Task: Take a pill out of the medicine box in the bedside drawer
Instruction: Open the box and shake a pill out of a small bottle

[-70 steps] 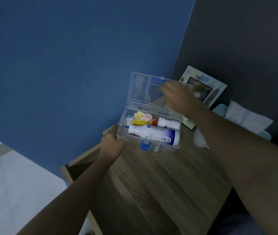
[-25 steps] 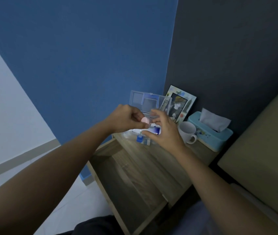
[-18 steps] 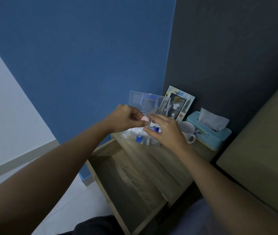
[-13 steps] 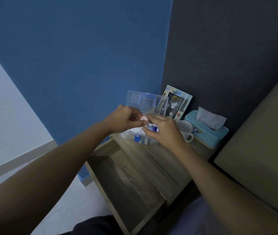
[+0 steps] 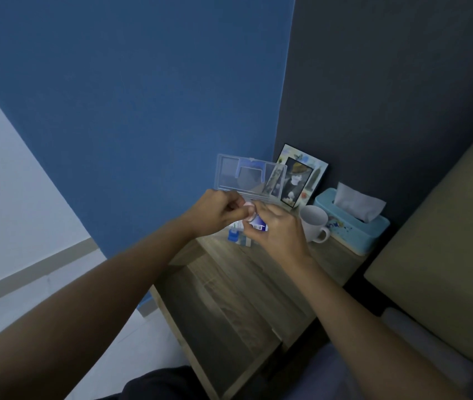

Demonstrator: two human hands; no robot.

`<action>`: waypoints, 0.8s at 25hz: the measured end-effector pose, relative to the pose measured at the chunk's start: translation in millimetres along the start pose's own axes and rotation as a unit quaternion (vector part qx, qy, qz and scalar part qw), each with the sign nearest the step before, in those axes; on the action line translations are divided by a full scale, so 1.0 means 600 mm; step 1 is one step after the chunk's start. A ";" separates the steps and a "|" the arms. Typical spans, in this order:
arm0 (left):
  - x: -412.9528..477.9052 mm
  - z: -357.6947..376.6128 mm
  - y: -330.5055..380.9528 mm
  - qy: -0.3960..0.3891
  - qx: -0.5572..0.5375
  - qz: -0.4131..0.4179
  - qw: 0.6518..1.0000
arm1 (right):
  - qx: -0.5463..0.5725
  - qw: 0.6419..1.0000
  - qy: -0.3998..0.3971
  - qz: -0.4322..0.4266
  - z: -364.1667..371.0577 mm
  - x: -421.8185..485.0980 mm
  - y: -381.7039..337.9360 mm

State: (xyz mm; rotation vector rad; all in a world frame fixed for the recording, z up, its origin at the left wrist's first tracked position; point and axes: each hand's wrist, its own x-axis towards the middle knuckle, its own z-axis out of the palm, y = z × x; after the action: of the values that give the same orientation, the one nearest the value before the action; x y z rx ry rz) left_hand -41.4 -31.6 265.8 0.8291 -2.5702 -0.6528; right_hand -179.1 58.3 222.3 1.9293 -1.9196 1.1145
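The clear plastic medicine box [image 5: 246,175] stands on the wooden bedside table [image 5: 261,272], lid up against the wall. A white bottle with a blue label [image 5: 259,225] lies in it, and its blue latch [image 5: 233,235] faces me. Both hands meet just above the box. My left hand [image 5: 217,212] is closed around a small container with a pink cap [image 5: 248,204]. My right hand [image 5: 277,230] pinches at that cap with thumb and fingertips. The container's body is hidden by my fingers. No pill is visible. The drawer [image 5: 215,316] below is pulled open.
A picture frame [image 5: 301,176] leans on the dark wall behind the box. A white mug [image 5: 314,223] and a teal tissue box [image 5: 351,230] stand to the right on the table. A beige padded surface [image 5: 446,232] fills the right side.
Since 2.8 s ago my hands left the box lid and rim and took up the pink-capped container. Over the last second they stay together at the cap while the view shifts slightly.
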 end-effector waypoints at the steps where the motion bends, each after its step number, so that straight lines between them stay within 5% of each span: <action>1: 0.000 0.002 -0.002 0.002 -0.003 -0.007 1.000 | -0.003 1.000 0.005 -0.005 0.001 -0.001 -0.001; 8: 0.002 -0.021 -0.015 -0.036 -0.073 -0.010 0.997 | 0.011 1.000 0.017 -0.024 0.002 0.006 0.000; 12: 0.005 -0.021 -0.018 -0.050 0.012 -0.003 0.999 | 0.019 0.999 0.004 -0.033 0.008 -0.005 -0.001; 20: 0.006 -0.034 -0.020 -0.068 0.000 0.001 0.998 | 0.013 0.999 0.027 -0.032 0.010 -0.009 -0.005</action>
State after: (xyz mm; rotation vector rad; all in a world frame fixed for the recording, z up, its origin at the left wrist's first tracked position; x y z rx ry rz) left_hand -29.3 -48.9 276.9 0.8072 -2.6913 -0.7327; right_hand -173.6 59.1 215.8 1.9387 -1.8109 1.1668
